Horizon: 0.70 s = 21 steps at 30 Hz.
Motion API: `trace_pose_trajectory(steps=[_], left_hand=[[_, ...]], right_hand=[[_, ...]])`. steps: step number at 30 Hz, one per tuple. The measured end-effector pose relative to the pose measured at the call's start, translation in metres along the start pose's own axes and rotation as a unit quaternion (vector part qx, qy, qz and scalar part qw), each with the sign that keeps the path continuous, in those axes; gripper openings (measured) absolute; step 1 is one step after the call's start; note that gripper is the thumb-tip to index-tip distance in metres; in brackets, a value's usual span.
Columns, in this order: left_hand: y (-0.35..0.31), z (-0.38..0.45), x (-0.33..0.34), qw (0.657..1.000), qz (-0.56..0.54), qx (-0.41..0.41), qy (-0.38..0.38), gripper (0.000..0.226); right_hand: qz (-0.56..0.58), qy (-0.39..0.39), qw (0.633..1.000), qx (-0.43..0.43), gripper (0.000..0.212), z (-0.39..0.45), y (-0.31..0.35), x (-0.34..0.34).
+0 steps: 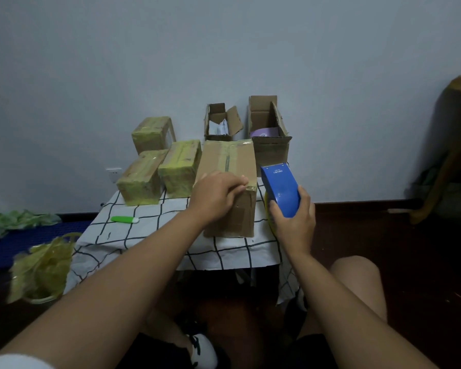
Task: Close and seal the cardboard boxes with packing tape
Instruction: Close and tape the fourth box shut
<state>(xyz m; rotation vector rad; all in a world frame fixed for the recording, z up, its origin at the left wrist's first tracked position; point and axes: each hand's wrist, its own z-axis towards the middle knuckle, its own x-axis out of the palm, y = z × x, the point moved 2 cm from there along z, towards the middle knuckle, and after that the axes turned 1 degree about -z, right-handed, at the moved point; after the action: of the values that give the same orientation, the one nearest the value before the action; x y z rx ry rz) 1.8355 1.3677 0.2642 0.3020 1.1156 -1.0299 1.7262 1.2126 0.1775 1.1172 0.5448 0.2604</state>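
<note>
A long closed cardboard box [230, 166] lies in the middle of the small table, with a strip of clear tape along its top seam. My left hand [217, 197] rests on its near top edge, fingers curled over the corner and pressing the tape end. My right hand [294, 222] grips a blue tape dispenser [278, 187] just right of the box. Three boxes wrapped in yellowish tape [180, 166] [141, 177] [151, 134] stand at the left. Two open boxes [220, 121] [270, 129] stand at the back.
The table wears a white cloth with black grid lines [149, 230]; a green utility knife [124, 219] lies on it. A wad of used yellow tape in a bin [41, 270] sits at the left, a wooden chair [453, 145] at the right.
</note>
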Motion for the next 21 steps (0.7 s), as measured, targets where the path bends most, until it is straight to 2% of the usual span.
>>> trace_pose_trajectory(steps=[5,12,15,18,21], left_hand=[[0.012,0.0,-0.008,0.999,-0.026,0.015,0.04,0.031],[0.008,-0.005,-0.008,0.997,0.05,0.065,0.014,0.033],[0.02,-0.012,-0.007,0.992,0.123,0.02,-0.002,0.04],[0.021,-0.016,-0.001,0.993,0.111,-0.009,-0.03,0.042],[0.03,-0.011,-0.003,0.997,0.074,-0.016,-0.026,0.047]], right_hand=[[0.002,0.001,1.0,-0.008,0.069,-0.001,0.001,-0.001],[-0.003,-0.002,1.0,-0.011,0.068,-0.001,0.001,-0.001],[-0.004,0.0,1.0,-0.02,0.068,-0.002,0.001,-0.001],[-0.008,-0.006,1.0,-0.024,0.068,-0.002,-0.001,0.0],[-0.01,-0.004,1.0,-0.021,0.07,-0.002,-0.001,0.0]])
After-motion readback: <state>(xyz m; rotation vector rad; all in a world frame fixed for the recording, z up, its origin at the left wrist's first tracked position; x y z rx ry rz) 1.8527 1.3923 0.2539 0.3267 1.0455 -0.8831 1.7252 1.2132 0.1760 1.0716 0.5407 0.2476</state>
